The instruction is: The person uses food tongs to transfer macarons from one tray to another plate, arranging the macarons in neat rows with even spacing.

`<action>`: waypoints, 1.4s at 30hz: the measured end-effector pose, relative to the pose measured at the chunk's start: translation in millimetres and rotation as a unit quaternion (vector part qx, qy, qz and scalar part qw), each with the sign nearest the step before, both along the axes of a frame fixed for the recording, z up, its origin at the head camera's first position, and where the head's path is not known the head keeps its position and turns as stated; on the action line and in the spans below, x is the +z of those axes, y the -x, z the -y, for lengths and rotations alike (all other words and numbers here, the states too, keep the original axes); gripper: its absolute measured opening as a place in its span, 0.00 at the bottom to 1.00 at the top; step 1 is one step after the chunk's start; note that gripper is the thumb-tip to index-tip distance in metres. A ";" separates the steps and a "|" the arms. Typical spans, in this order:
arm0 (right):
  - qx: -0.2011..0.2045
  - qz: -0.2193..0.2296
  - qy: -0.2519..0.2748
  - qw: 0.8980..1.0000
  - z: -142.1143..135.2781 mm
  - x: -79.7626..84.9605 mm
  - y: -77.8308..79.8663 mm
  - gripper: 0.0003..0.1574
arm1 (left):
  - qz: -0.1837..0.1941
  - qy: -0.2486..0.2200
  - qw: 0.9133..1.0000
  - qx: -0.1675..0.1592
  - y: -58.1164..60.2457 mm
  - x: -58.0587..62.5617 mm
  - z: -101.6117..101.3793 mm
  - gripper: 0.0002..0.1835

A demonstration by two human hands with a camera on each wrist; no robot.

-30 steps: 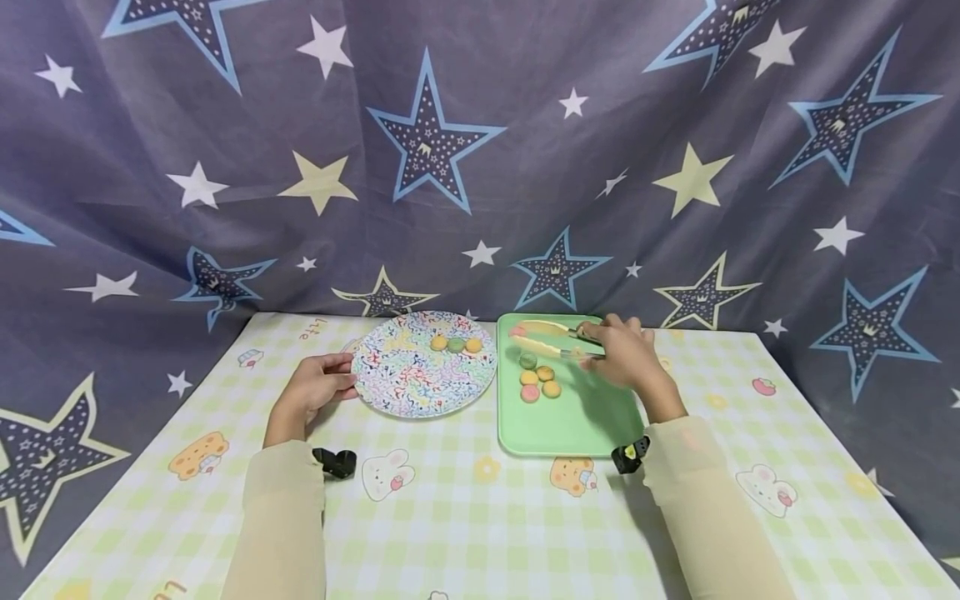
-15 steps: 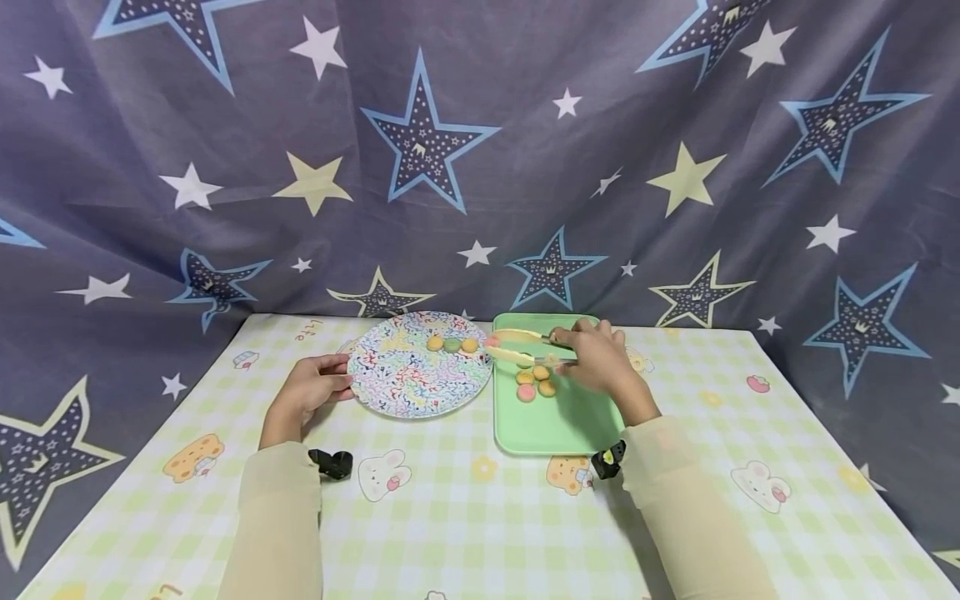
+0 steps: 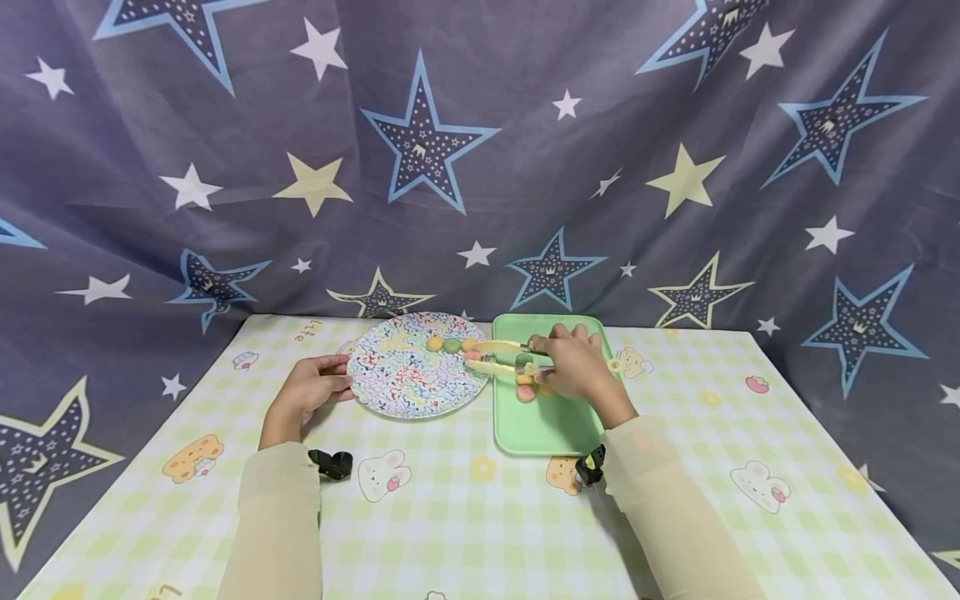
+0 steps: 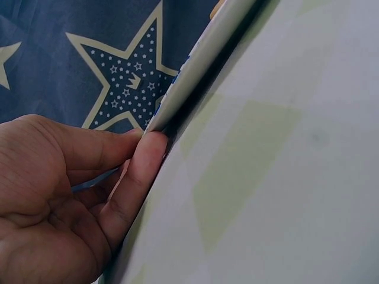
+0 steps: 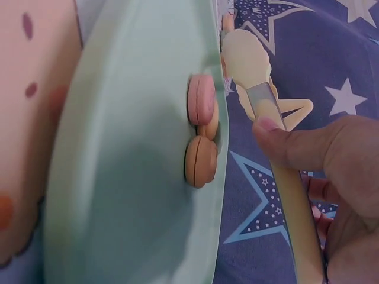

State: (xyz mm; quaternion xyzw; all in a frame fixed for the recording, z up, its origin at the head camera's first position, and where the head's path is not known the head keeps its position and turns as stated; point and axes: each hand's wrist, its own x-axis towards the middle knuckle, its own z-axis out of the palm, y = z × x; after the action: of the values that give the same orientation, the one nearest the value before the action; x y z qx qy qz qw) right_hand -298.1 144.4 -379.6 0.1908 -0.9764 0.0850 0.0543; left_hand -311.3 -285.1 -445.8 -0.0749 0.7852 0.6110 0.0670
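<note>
My left hand (image 3: 311,390) pinches the left rim of a speckled round plate (image 3: 412,383); the left wrist view has thumb and fingertips on its edge. In my right hand (image 3: 576,362) is a pair of cream-tipped tongs (image 5: 249,62), reaching left over the plate's right side. At their tips is a pink macaron (image 3: 472,355); whether it touches the plate I cannot tell. Beside it, a row holds a yellow macaron (image 3: 435,343), a green macaron (image 3: 452,345) and another yellow one. More macarons, including a pink one (image 5: 202,99), lie on the green tray (image 3: 547,429), partly behind the tongs.
The tray stands just right of the plate on a checked tablecloth (image 3: 420,533) printed with cartoon figures. Close behind both hangs a dark curtain (image 3: 480,167) with stars.
My right hand has carried the tongs and the pink macaron left, from above the tray to the plate's right side. The left hand stays on the plate's rim.
</note>
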 end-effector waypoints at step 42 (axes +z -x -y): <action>-0.022 -0.003 -0.014 1.000 -24.2 24.1 -20.8 0.38 | 0.001 0.010 1.000 -0.002 -0.1 -0.8 0.6 0.31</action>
State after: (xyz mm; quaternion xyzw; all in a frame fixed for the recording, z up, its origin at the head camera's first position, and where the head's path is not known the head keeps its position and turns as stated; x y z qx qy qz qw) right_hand -277.2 168.6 -355.5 0.1704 -0.9813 0.0696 0.0563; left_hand -311.2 -285.7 -446.5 -0.0742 0.7912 0.6031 0.0681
